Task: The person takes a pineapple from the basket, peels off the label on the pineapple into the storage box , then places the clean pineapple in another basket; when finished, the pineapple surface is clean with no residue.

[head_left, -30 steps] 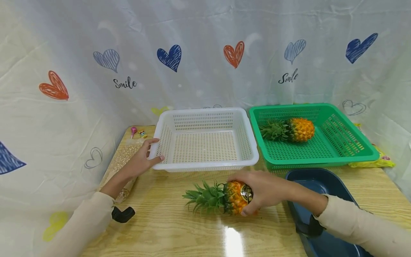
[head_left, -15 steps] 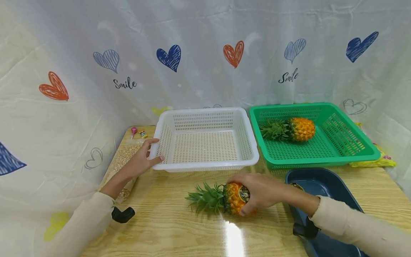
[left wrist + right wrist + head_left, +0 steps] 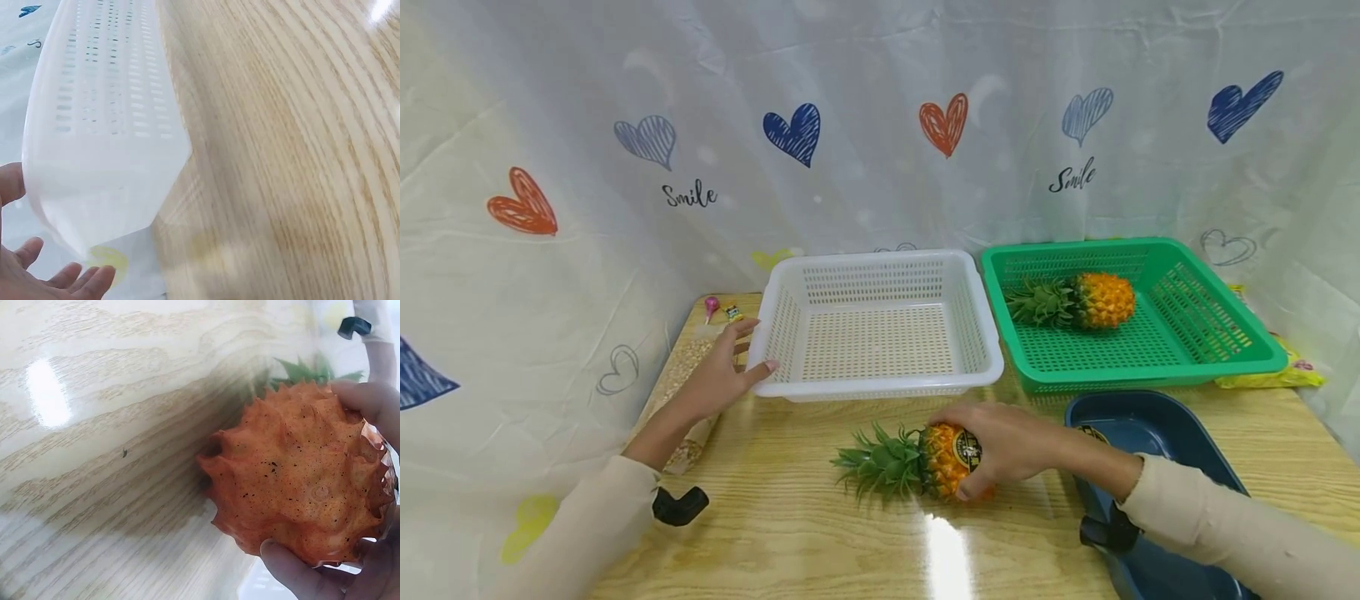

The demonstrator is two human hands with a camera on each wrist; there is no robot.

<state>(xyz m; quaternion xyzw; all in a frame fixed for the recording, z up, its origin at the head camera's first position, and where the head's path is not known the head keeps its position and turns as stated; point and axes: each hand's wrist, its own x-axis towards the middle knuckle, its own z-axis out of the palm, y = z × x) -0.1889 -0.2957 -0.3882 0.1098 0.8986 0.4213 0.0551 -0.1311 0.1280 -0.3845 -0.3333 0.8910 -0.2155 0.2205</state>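
Observation:
A small pineapple (image 3: 942, 462) lies on its side on the wooden table, green crown pointing left, a round dark label on its orange body. My right hand (image 3: 1007, 442) grips it from above; in the right wrist view the thumb and fingers span its spiky orange base (image 3: 294, 481). My left hand (image 3: 715, 379) is at the left rim of a white perforated plastic basket (image 3: 872, 387). In the left wrist view the thumb (image 3: 11, 182) is right at the rim, while the other fingers are spread below the basket's corner.
A green basket (image 3: 1150, 375) with another pineapple (image 3: 1105, 300) stands at the back right. The dark blue tray (image 3: 1138, 417) is partly under my right forearm. A bag of pale kernels (image 3: 681, 375), a pink lollipop (image 3: 711, 306) and a small yellow packet (image 3: 733, 313) lie at left.
My left hand has drawn slightly left, its fingers loosening from the white basket's rim. My right hand has shifted slightly left on the pineapple, which has turned a little.

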